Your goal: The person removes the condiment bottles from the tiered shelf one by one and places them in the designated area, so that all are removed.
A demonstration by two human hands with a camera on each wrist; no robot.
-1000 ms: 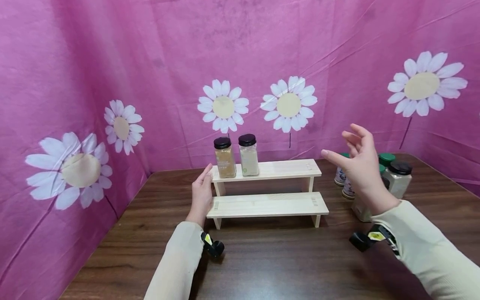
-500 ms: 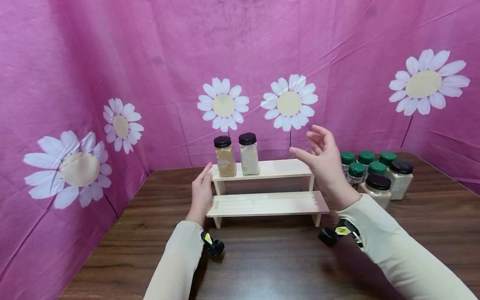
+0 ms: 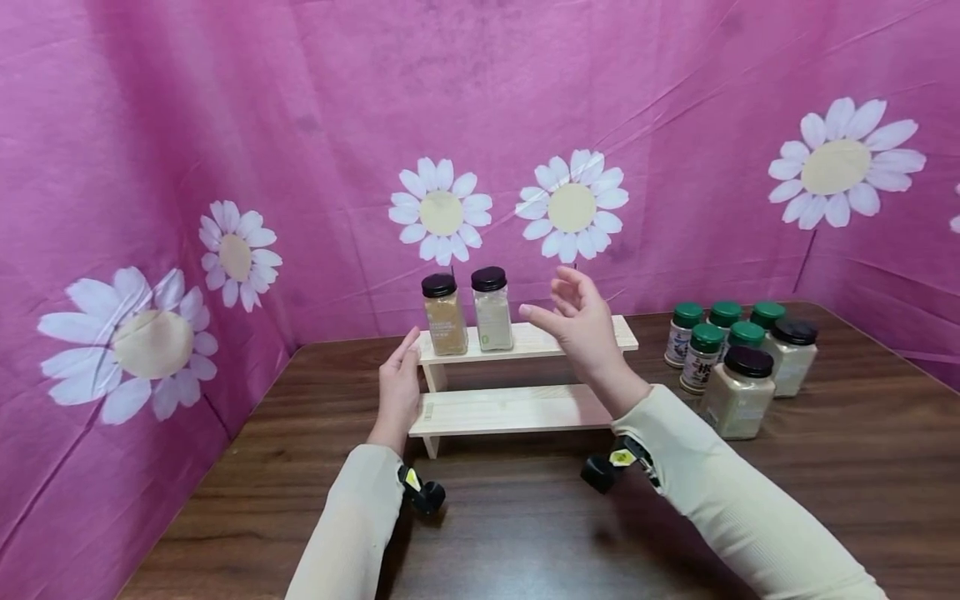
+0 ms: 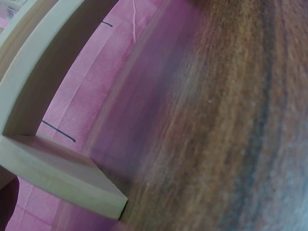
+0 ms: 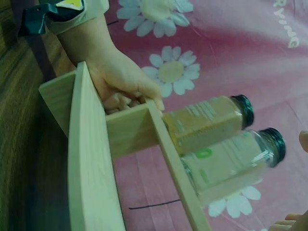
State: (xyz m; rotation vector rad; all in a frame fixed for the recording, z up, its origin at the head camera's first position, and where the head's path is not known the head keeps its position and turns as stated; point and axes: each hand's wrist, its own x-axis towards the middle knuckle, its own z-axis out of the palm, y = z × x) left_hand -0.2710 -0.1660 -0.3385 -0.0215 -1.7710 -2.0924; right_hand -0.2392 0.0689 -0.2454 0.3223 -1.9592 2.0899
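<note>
A two-tier wooden rack (image 3: 506,410) stands on the table. My left hand (image 3: 397,392) grips its left end; in the right wrist view its fingers curl by the end support and the thumb reaches the upper shelf's edge. On the left part of the upper shelf stand two black-lidded seasoning jars, one with tan powder (image 3: 447,327) and one with pale powder (image 3: 494,325). My right hand (image 3: 588,337) hovers in front of the upper shelf, right of the pale jar, with thumb and fingers apart and nothing between them. It hides part of both shelves.
On the table's right are several green-capped shakers (image 3: 699,367) and two black-lidded jars, one nearer (image 3: 738,400) and one behind it (image 3: 793,362). A pink cloth with daisies (image 3: 337,167) hangs around the table (image 3: 517,525).
My right hand has moved left from in front of the shakers and jars to beside the pale jar, uncovering the group on the right. My left hand has stayed at the rack's end.
</note>
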